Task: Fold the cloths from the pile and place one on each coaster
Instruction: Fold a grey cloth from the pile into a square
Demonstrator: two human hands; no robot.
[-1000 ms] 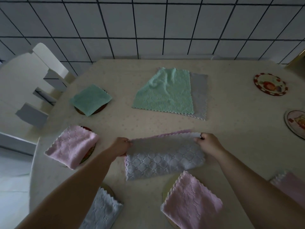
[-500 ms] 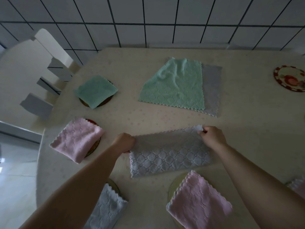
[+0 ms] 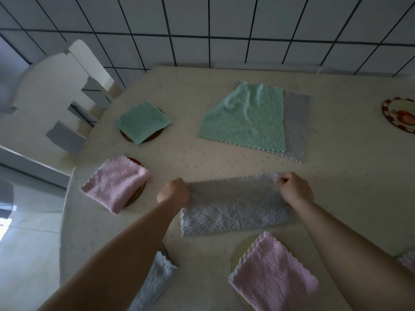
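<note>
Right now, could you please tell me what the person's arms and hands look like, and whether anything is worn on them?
Both arms are bare as far up as the view shows: no sleeves show. The left hand and right hand wear no gloves, and no watch, bracelet or ring shows. The fingers are mostly hidden by the hands themselves, so small rings cannot be ruled out.
</note>
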